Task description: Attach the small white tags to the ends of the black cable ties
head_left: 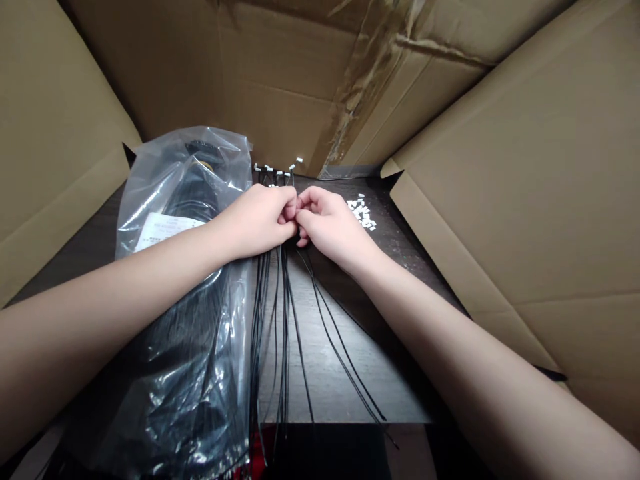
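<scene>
My left hand (pixel 267 217) and my right hand (pixel 327 223) meet fingertip to fingertip above the dark table, both closed in a pinch. Two thin black wires (pixel 333 327) come out from under my right fingers and trail toward the table's front edge. What sits between the fingertips is hidden, and the left hand's grip cannot be made out. Beneath my left hand lies a bunch of similar black wires (pixel 285 313), with small white connectors (pixel 280 173) showing at their far ends beyond the hands. To the right of my right hand is a small pile of loose white connectors (pixel 364 215).
A clear plastic bag (pixel 225 373) full of black wires, with a white label (pixel 165 229), lies on the left under my forearm. Cardboard walls (pixel 280 80) stand at the back and on both sides. The table (pixel 350 400) ends at the front edge.
</scene>
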`<state>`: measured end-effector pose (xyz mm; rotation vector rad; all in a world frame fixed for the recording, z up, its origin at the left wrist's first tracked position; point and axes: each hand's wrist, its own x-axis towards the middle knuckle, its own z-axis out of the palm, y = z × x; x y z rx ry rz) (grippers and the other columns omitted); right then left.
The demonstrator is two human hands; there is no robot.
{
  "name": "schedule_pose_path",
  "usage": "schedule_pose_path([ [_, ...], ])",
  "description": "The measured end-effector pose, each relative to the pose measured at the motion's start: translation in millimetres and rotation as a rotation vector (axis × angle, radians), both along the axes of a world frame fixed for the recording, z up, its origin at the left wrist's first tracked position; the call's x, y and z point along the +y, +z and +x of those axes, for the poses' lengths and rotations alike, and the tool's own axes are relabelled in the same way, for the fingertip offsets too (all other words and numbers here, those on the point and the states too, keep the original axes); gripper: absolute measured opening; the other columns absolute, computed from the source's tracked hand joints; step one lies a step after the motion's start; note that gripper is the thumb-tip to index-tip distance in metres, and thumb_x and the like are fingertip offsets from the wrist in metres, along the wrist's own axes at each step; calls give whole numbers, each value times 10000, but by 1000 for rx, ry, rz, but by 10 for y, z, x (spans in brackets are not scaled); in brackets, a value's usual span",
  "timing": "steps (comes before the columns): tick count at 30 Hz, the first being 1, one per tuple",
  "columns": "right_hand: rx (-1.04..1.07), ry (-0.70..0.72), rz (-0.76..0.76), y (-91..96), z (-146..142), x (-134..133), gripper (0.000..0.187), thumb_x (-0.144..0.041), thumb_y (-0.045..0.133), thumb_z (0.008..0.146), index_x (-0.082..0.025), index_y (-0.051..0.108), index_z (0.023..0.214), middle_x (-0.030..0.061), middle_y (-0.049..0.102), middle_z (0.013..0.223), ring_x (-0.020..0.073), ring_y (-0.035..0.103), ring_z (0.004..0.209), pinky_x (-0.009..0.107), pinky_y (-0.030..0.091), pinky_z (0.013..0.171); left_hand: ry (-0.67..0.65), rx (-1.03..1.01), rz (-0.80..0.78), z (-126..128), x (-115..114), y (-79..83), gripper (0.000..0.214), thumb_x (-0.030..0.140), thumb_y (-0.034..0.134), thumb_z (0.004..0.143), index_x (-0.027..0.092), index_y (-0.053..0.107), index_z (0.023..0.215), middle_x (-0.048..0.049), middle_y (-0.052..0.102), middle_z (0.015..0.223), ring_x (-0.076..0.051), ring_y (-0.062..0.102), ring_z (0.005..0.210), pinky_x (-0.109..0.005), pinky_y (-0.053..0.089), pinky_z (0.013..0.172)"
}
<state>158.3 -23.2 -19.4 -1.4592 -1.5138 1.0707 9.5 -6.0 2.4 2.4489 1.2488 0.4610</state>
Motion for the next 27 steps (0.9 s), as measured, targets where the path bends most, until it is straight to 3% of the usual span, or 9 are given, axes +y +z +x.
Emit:
schedule_pose_path([
  [27,-42,-15,37,-3,-7,-28,166,-34,541,772,-199,558,762,-23,591,691,77,531,524,178,502,471,-22,-18,31,0,16,-53,26,188,585,752,175,608,756,-4,639,705,-158,578,672,-282,381,666],
])
